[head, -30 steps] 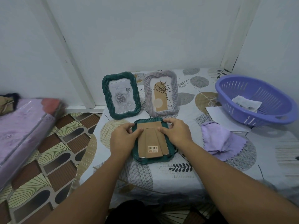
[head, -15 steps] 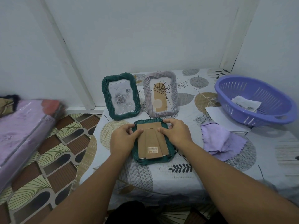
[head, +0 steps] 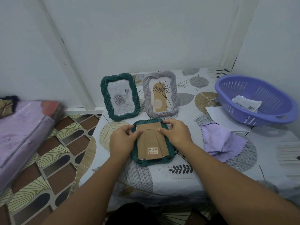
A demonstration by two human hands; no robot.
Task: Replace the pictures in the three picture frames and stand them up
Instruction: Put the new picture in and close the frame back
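Observation:
A dark green picture frame lies face down on the table, its brown cardboard back and stand leg facing up. My left hand presses on its left side, thumb on the cardboard. My right hand rests on its upper right edge, fingers on the cardboard. Behind it two frames stand upright: a green frame with a grey rose picture and a grey frame with a tan plant picture.
A purple cloth lies crumpled to the right. White paper sheets sit under a purple basket holding a picture. The table's left edge drops to a patterned floor. A wrapped purple bundle lies far left.
Both hands stay on the face-down frame; the fingers have shifted only slightly on the cardboard back. The camera view has drifted a little.

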